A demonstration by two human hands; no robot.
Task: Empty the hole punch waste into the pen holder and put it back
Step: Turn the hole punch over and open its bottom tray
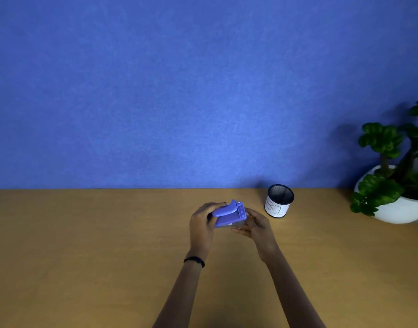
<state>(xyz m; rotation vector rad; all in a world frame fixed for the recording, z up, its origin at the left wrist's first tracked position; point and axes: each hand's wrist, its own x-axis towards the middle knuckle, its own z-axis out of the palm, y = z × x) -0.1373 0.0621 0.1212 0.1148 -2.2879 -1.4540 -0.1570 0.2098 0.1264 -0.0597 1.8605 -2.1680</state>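
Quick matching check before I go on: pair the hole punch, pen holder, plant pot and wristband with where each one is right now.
Things:
1. hole punch
2. pen holder
3. plant pot
4. wristband

Places:
A. far right edge of the desk
B. on the left wrist
C. held between both hands
D. upright on the desk, right of the hands

Pairs: 1-C, 2-D, 3-A, 4-B

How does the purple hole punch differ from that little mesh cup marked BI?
The hole punch is purple and wedge-shaped; the mesh cup is a black cylinder with a white label. The hole punch is held tilted between the left hand and right hand; the mesh cup stands upright, untouched, on the desk.
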